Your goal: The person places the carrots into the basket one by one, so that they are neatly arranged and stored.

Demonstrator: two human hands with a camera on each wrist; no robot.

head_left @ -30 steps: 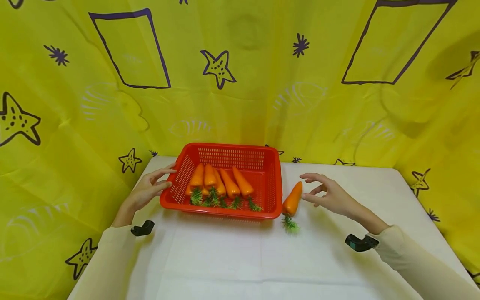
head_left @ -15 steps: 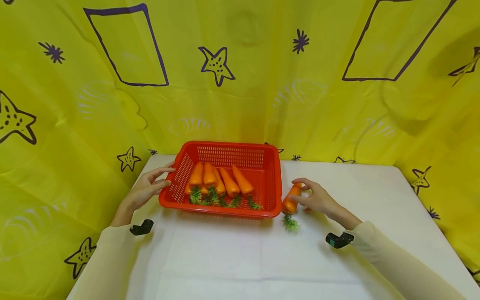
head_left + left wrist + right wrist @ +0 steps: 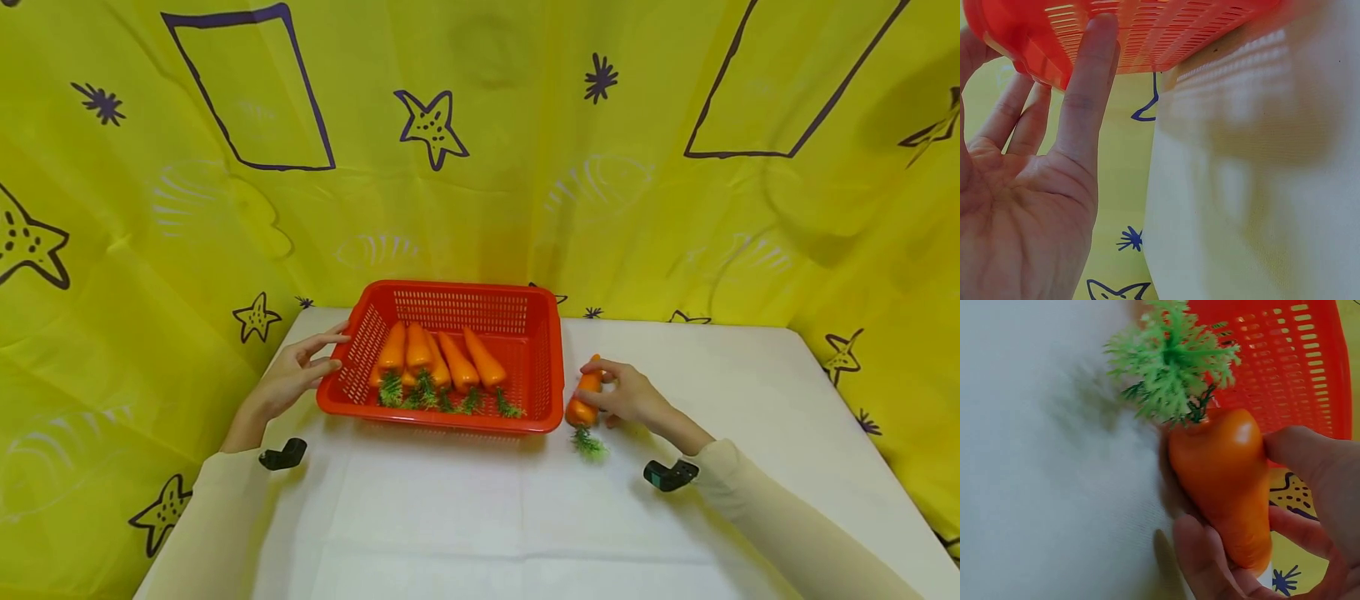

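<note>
My right hand [image 3: 628, 395] pinches an orange carrot [image 3: 586, 403] with a green leafy top, just right of the red plastic basket [image 3: 442, 423]. In the right wrist view, thumb and fingers lie on both sides of that carrot [image 3: 1225, 462], its leaves towards the basket wall. Several more carrots [image 3: 486, 363] lie inside the basket, tops towards its near side. At the basket's left end is my left hand [image 3: 288, 379]. In the left wrist view its fairly straight fingers touch the outside of the slotted wall [image 3: 1166, 37] without curling round it.
A white cloth [image 3: 450, 517] covers the table. Behind and along both sides hangs a yellow curtain [image 3: 495, 208] with starfish drawings. A black wrist device [image 3: 671, 475] sits on the right sleeve, another black device [image 3: 283, 455] on the left.
My right hand has moved left to the loose carrot and taken hold of it. The carrot has shifted slightly. My left hand stays at the basket's left end.
</note>
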